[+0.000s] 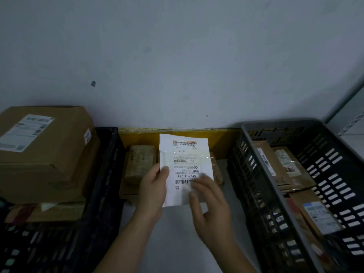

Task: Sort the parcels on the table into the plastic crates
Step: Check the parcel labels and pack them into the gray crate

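Observation:
A flat white mailer parcel (pixel 185 162) with a barcode label is held up over the table between two crates. My left hand (pixel 153 186) grips its left edge, thumb on the front. My right hand (pixel 208 205) lies over its lower right corner with fingers spread and blurred; whether it holds the parcel is unclear. Small brown parcels (pixel 139 164) lie on the table behind the mailer. The black crate (pixel 104 174) on the left holds large cardboard boxes (pixel 45 150). The grey crate (pixel 262 164) on the right holds several brown parcels (pixel 283 164).
A yellow strip (pixel 216 138) runs along the back of the table against a plain grey wall. The grey table surface (pixel 177 237) shows between the crates below my hands.

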Tool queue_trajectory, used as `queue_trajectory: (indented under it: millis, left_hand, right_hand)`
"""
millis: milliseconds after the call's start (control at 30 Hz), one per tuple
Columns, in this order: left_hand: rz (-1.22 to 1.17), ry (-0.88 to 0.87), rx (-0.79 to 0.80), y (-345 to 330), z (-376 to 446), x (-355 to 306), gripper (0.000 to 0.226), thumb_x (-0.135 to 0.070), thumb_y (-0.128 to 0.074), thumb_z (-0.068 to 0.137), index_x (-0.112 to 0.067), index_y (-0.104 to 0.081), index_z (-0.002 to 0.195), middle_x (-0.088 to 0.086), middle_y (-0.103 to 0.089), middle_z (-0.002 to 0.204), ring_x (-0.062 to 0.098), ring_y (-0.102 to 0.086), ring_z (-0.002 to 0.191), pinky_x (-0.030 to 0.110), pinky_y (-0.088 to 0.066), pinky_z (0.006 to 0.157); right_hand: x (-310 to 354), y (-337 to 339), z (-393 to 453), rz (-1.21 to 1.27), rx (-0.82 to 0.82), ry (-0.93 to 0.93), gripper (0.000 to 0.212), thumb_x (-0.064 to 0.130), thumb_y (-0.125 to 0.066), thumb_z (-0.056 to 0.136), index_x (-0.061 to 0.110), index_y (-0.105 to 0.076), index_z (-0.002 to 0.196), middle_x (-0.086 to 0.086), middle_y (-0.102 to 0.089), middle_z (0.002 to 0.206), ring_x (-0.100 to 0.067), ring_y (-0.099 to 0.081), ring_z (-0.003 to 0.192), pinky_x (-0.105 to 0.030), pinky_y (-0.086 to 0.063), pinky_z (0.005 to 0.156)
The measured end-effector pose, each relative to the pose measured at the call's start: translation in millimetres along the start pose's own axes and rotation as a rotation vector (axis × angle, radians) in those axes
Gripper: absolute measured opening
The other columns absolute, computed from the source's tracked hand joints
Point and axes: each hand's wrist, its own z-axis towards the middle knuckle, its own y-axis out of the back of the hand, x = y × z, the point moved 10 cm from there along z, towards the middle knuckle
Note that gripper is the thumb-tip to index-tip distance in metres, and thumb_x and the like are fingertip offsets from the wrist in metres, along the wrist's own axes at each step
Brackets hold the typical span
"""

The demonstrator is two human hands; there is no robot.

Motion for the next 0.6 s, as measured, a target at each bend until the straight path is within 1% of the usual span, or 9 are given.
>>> queue_trajectory:
  millis: [100,167,267,367,400,467,500,533,600]
  left_hand:
    - [-0.027,-0.021,-0.002,2,-7,-6,0.025,-0.011,-0.053,0.111,-0.019,-0.078,0.111,0.002,-0.082,0.112,0.023,-0.078,0.105,0.049,-0.062,0.092]
    - [-0.037,-0.027,0.022,-2,-14,-10,0.026,-0.011,-0.053,0.111,-0.019,-0.077,0.111,0.001,-0.082,0.112,0.022,-0.079,0.104,0.045,-0.062,0.089]
    - [-0.02,-0.043,0.028,-2,-18,-10,0.025,-0.011,-0.053,0.111,-0.018,-0.077,0.114,-0.001,-0.082,0.111,0.022,-0.078,0.106,0.044,-0.062,0.089]
    - [0.01,-0.024,0.047,0,-21,-10,0.023,-0.011,-0.055,0.11,-0.018,-0.077,0.113,-0.001,-0.082,0.11,0.021,-0.078,0.104,0.045,-0.062,0.09]
    - [0.039,-0.021,0.052,2,-21,-11,0.022,-0.011,-0.057,0.109,-0.02,-0.077,0.111,-0.001,-0.082,0.111,0.02,-0.078,0.103,0.041,-0.061,0.087]
    - [0.155,-0.075,0.014,12,-18,-22,0.019,-0.01,-0.062,0.105,-0.024,-0.071,0.113,-0.004,-0.079,0.117,0.011,-0.075,0.103,0.028,-0.057,0.079]
    - [0.258,-0.147,-0.033,19,-16,-34,0.022,-0.011,-0.065,0.103,-0.027,-0.065,0.118,-0.009,-0.074,0.125,0.007,-0.071,0.109,0.023,-0.054,0.081]
    - [0.394,-0.244,-0.078,24,-15,-48,0.032,-0.015,-0.068,0.101,-0.029,-0.059,0.129,-0.014,-0.066,0.134,0.007,-0.065,0.121,0.024,-0.052,0.089]
    - [0.707,-0.519,-0.09,17,-19,-86,0.058,-0.03,-0.07,0.101,-0.027,-0.045,0.153,-0.009,-0.05,0.153,0.014,-0.047,0.143,0.037,-0.044,0.113]
  right_hand:
    - [-30,18,5,-0.076,-0.013,-0.24,0.045,0.053,-0.065,0.103,0.026,-0.065,0.14,0.011,-0.049,0.152,-0.011,-0.05,0.142,-0.037,-0.054,0.109]
    - [-44,17,6,0.052,0.03,-0.406,0.057,0.055,-0.069,0.097,0.035,-0.054,0.149,0.02,-0.047,0.15,-0.005,-0.051,0.139,-0.036,-0.054,0.108]
    - [-46,10,5,0.264,0.073,-0.492,0.056,0.035,-0.076,0.099,0.048,-0.049,0.147,0.028,-0.057,0.144,0.001,-0.058,0.133,-0.033,-0.059,0.105]
    - [-44,16,5,0.388,0.044,-0.532,0.062,0.01,-0.074,0.1,0.053,-0.052,0.139,0.023,-0.065,0.137,-0.001,-0.065,0.126,-0.023,-0.062,0.095]
    - [-44,19,8,0.389,0.045,-0.527,0.065,0.005,-0.072,0.1,0.052,-0.052,0.139,0.025,-0.068,0.133,0.0,-0.066,0.123,-0.021,-0.061,0.093]
    - [-43,27,16,0.366,0.076,-0.5,0.062,0.001,-0.07,0.099,0.043,-0.056,0.142,0.026,-0.072,0.128,0.001,-0.069,0.118,-0.025,-0.063,0.091]
    - [-42,31,22,0.34,0.105,-0.483,0.059,0.0,-0.069,0.1,0.04,-0.059,0.142,0.026,-0.073,0.125,0.001,-0.071,0.114,-0.027,-0.063,0.09]
    - [-40,35,28,0.301,0.141,-0.458,0.056,0.0,-0.068,0.1,0.04,-0.062,0.14,0.028,-0.073,0.122,0.002,-0.072,0.111,-0.027,-0.064,0.089]
    - [-36,42,43,0.224,0.241,-0.394,0.057,0.001,-0.068,0.101,0.047,-0.067,0.134,0.029,-0.074,0.119,0.003,-0.072,0.11,-0.022,-0.062,0.087]
